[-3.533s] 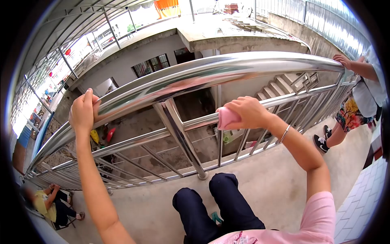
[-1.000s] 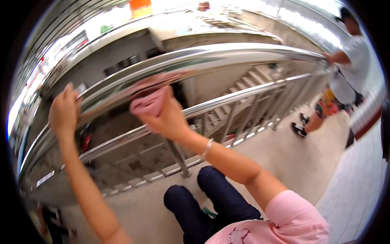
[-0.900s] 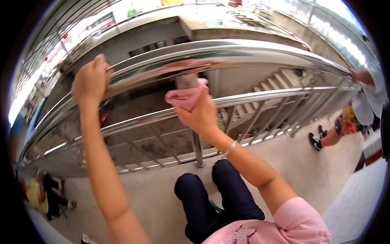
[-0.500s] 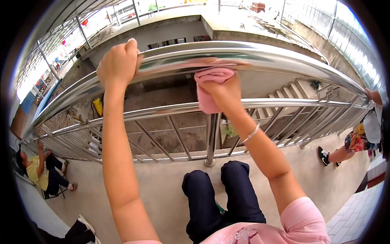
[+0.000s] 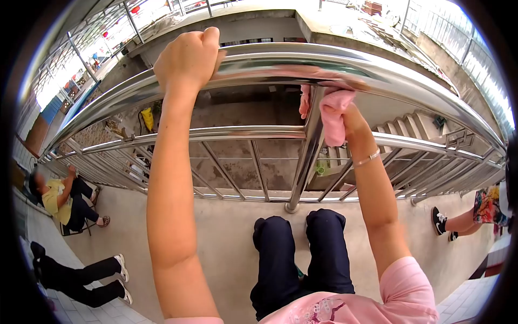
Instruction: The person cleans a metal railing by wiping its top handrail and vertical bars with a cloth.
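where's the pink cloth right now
In the head view, the pink cloth is right of centre and high up, in the right hand, just below the top rail and beside the upright post.

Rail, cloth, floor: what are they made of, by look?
Rail: polished metal, probably stainless steel; mirror-like reflections. Cloth: pink fabric, fibre unclear; limp folds, matt surface. Floor: likely bare concrete; dull, pale grey-beige, faintly blotchy.

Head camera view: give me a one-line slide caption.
Left hand on the shiny top rail, right hand holding a pink cloth beside a post.
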The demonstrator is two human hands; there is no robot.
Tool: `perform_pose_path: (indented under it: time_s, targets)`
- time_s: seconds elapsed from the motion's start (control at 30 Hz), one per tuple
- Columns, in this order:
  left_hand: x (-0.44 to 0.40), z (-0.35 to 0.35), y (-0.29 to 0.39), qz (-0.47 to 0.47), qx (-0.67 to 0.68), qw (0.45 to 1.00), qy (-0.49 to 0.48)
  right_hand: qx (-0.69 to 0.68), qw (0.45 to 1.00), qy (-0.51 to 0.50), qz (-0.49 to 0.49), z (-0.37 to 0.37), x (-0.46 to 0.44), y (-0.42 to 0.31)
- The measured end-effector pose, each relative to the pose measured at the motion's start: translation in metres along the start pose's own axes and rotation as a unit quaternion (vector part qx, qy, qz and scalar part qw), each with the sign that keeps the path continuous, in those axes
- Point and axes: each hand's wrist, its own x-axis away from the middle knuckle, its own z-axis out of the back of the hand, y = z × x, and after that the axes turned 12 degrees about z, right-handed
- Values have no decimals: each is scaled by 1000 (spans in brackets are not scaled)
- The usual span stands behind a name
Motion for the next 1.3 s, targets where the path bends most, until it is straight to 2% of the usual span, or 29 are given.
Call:
perform_pose_path:
  time_s: [0.03, 0.13, 0.17, 0.2, 0.27, 0.3, 0.33, 0.4, 0.47, 0.53, 0.57, 0.6, 0.67, 0.73, 0.8, 0.87, 0.93, 0.97, 1.0, 1.07, 1.13, 1.2, 1.3]
  targets:
    - [-1, 0, -1, 2, -2, 1000, -1, -2, 1000, 0, -2, -3, 3, 1]
    - [-1, -1, 0, -1, -3, 1000, 11, 159, 985, 66, 34, -10, 10, 4]
    - [0, 0, 1, 3, -5, 1000, 8, 260, 963, 59, 45, -8, 14, 9]
    - [0, 1, 1, 7, -7, 1000, 6, 261, 962, 61, 47, -12, 19, 16]
    - [0, 1, 2, 6, -1, 1000, 2, 455, 852, 221, 139, -35, 34, 31]
    - [0, 1, 1, 7, 3, 1000, -4, 492, 826, 244, 125, -52, 41, 26]
    - [1, 1, 0, 3, 5, 1000, -5, 494, 824, 247, 125, -52, 52, 27]
    - [1, 1, 0, 0, 6, 1000, -6, 700, 682, 132, 167, -41, 72, 37]
    - [1, 3, 1, -5, 4, 1000, -9, 704, 667, 133, 205, -35, 92, 32]
    - [1, 4, 1, -7, 5, 1000, -14, 733, 633, 71, 239, -22, 109, 18]
    - [1, 4, 1, -9, 7, 1000, -16, 658, 700, 121, 250, -17, 116, 11]
    - [0, 3, 1, -10, 8, 1000, -20, 421, 868, 195, 176, -31, 108, -17]
    - [0, -1, 0, -5, 5, 1000, -8, 531, 748, 177, 358, -21, 104, -45]
    - [-1, -2, 1, -2, 2, 1000, 6, 636, 654, 146, 382, -23, 98, -89]
    - [-1, -1, 0, -3, -1, 1000, 0, 768, 505, 124, 374, -24, 79, -126]
    - [-2, -1, -1, -4, -2, 1000, -2, 810, 546, 70, 205, -30, 43, -145]
    - [-3, -4, -4, -5, 2, 1000, 11, 867, 425, 76, 247, 0, -1, -117]
    - [-3, -5, -4, -9, 3, 1000, 11, 851, 524, 42, -12, -29, -10, -135]
    - [-4, -6, -4, -13, 2, 1000, 20, 809, 584, 18, -67, -32, -23, -134]
    - [-1, -5, -6, -21, 6, 999, 28, 832, 554, 22, 36, -42, -38, -111]
    - [2, -4, -2, -74, -26, 996, 47, 820, 558, 33, 124, -63, -47, -99]
    - [-7, -9, -6, -44, -3, 998, 39, 813, 551, 40, 184, -77, -61, -81]
    - [-14, -13, -15, -73, 11, 997, 22, 768, 584, 24, 263, -96, -66, -67]
